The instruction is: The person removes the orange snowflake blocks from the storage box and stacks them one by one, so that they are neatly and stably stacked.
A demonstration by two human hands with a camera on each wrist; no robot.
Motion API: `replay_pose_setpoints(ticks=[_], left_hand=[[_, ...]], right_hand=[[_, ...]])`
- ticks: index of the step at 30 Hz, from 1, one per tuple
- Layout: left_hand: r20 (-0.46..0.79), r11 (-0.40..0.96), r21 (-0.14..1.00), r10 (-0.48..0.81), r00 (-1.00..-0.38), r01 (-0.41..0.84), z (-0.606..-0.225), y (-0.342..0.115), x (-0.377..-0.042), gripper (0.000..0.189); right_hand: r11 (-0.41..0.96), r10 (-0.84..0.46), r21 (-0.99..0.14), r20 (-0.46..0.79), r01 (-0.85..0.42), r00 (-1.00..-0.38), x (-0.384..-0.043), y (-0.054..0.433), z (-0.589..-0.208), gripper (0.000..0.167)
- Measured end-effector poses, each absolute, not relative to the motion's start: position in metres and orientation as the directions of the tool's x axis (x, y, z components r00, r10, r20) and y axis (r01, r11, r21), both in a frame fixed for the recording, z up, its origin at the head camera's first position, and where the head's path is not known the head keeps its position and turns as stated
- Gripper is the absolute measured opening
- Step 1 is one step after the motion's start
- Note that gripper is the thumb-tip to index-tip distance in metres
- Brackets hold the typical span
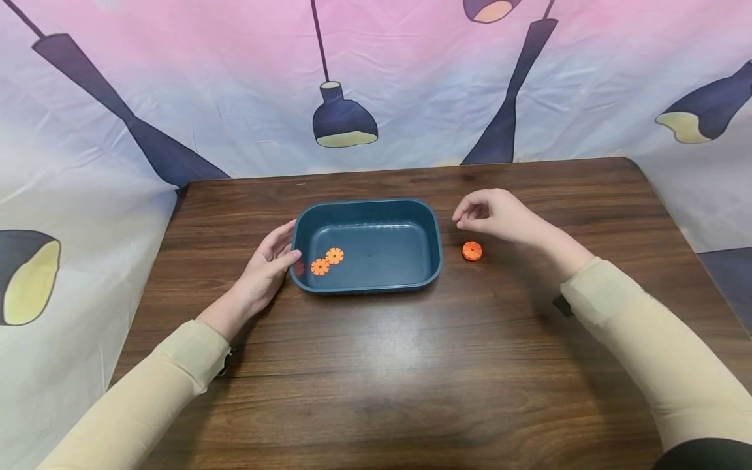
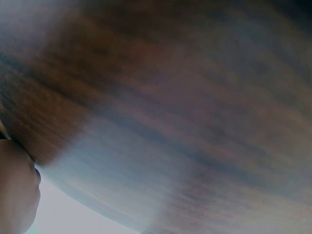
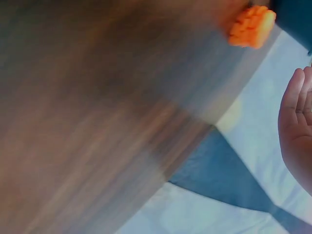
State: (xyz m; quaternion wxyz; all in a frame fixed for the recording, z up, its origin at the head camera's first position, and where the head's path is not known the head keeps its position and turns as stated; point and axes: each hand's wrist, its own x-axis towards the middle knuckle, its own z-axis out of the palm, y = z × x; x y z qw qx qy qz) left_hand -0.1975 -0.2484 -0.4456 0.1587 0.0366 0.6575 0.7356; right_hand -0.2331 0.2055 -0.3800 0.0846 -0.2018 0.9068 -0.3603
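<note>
A dark blue plastic bin (image 1: 388, 261) stands on the table, two orange notched discs (image 1: 320, 266) lying close together in its left part. My left hand (image 1: 261, 277) grips the bin's left end, thumb over the rim and fingers along the outer wall. To the right of the bin is a small stack of similar orange discs (image 1: 472, 250), seen from the side in the right wrist view (image 3: 252, 27). Just above and behind that stack hovers my right hand (image 1: 496, 214), its fingers loosely bent, apart from the stack, with nothing visible in them.
The brown wood-grain table (image 1: 376, 378) has its far edge against a hanging cloth (image 1: 411, 78) printed with lamps. Cloth also hangs along the left side. In the left wrist view there is mostly blurred tabletop (image 2: 170, 107).
</note>
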Motion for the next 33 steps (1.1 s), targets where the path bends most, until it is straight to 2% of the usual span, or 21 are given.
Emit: replay_pose_setpoints(ticks=[18,23,33], left_hand=[[-0.157,-0.092,0.978,0.278,-0.948,-0.189,-0.445,-0.248,-0.197,0.056],[-0.154,-0.097,0.978,0.277,-0.948,-0.187,-0.446,-0.248,-0.197,0.056],[-0.14,-0.101,0.979,0.281,-0.949,-0.175,-0.447,-0.249,-0.198,0.057]], right_hand=[[0.542,-0.566,-0.73,0.05,-0.417,-0.823,-0.245,0.136,-0.362,0.009],[0.51,-0.615,-0.732,0.056,-0.451,-0.787,-0.247,0.115,-0.365,0.009],[0.482,-0.654,-0.748,0.039,-0.456,-0.755,-0.252,0.08,-0.387,0.01]])
